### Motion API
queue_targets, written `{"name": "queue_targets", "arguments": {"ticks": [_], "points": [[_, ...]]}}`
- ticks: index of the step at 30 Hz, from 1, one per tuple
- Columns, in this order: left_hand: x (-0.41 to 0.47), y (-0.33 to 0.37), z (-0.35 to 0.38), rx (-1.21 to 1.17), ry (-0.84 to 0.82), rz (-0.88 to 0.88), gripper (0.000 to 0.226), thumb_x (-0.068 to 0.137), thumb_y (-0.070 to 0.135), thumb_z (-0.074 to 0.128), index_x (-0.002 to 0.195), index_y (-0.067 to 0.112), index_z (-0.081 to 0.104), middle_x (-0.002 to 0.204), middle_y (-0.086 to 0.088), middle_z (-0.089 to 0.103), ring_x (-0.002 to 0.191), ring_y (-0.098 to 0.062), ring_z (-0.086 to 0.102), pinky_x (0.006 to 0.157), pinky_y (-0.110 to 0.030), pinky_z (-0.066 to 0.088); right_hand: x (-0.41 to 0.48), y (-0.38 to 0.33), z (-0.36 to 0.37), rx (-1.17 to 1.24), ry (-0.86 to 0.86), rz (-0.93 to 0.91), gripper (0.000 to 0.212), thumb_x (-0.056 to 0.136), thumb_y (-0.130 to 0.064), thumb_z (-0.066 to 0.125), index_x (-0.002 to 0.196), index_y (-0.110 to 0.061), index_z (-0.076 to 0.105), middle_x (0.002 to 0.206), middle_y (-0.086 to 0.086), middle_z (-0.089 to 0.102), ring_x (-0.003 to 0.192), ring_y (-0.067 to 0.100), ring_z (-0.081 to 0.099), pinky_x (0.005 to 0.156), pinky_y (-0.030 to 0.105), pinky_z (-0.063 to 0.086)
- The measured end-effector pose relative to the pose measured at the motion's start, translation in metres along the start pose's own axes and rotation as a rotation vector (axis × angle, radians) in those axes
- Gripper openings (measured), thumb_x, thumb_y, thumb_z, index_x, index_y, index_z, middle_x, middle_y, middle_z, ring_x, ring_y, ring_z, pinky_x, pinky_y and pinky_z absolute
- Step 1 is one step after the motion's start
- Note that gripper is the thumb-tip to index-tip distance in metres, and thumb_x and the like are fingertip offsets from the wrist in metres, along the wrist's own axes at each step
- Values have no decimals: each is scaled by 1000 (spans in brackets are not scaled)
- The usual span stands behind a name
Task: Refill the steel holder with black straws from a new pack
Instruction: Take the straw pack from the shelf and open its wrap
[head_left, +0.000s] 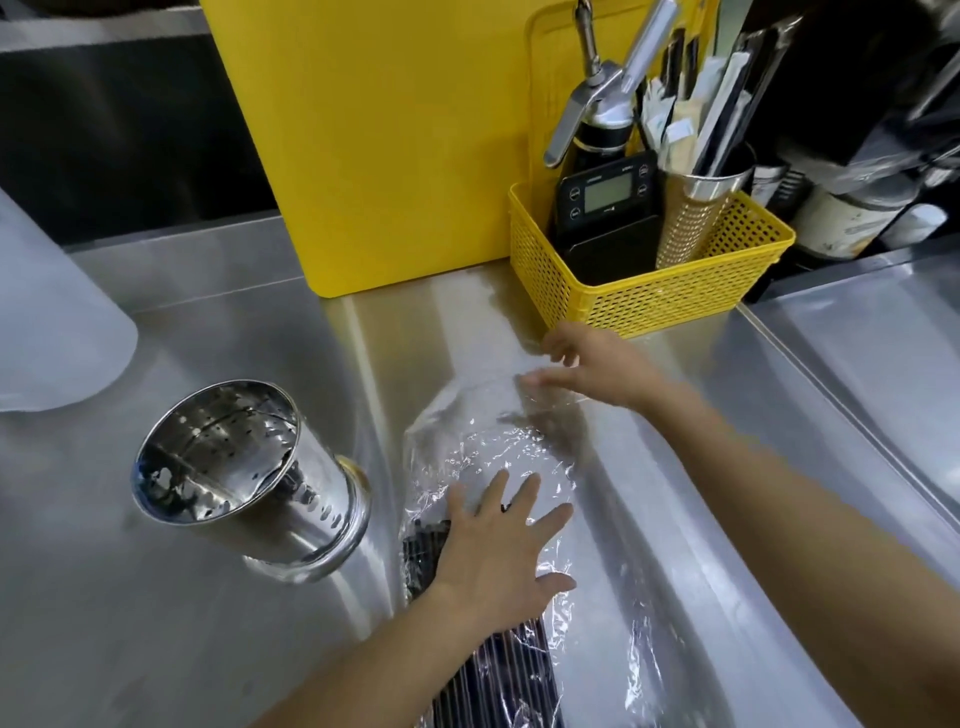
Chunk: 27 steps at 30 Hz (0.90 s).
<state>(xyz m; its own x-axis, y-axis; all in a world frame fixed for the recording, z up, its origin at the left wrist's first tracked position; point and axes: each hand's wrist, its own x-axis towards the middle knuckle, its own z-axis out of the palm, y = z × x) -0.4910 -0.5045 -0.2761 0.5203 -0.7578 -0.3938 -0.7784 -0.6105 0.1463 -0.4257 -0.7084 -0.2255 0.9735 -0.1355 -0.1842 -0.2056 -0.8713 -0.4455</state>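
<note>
my left grip (493, 556) lies flat and open on the pack (488, 447), fingers straight and spread, palm pressing the film down over the straws (422, 551). it holds nothing; it only pins. i judge that is the point: the film is slick and the table (156, 623) is bare steel, so a flat palm stops the pack sliding while the other end is worked.

my right grip (597, 369) is out at the far end of the pack, just short of the basket (649, 306), where the film runs loose and empty past the straw tips. its fingers touch the film there, but blur hides them, and i cannot tell whether they pinch it or only brush it. that loose end looks like the place to open the pack, so i take this as the opening step, with no straw out yet.

the straws lie lengthwise inside the film, running from under my left palm back toward me, mid-table. the holder (291, 499) stands upright just left of the pack, apart from it, mouth up, with no straws that i can see in it. it is near enough for a short carry once the pack is open.
</note>
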Motion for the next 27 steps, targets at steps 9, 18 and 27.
{"name": "queue_targets", "arguments": {"ticks": [9,18,27], "points": [[-3,2,-2,-19,-43,-35,68,87,64,33,144,41,4,159,-1,-4,144,-29,-10,105,-70,-4,-15,36,12,-305,172,49,14,86,-3,51,98,-4,56,103,18,62,92,38,58,68,38,44],[-7,4,-17,-67,139,-155,58,90,55,13,144,32,14,149,-1,34,134,-29,31,107,-53,18,-3,28,11,47,360,196,11,86,-13,54,94,-6,58,93,15,65,86,34,58,67,36,45],[36,-65,-44,-211,319,-494,49,92,27,49,134,10,31,132,-14,48,122,-32,42,99,-40,32,-61,39,1,193,-188,374,44,79,-43,67,77,1,64,75,18,68,66,25,60,58,30,47]]}}
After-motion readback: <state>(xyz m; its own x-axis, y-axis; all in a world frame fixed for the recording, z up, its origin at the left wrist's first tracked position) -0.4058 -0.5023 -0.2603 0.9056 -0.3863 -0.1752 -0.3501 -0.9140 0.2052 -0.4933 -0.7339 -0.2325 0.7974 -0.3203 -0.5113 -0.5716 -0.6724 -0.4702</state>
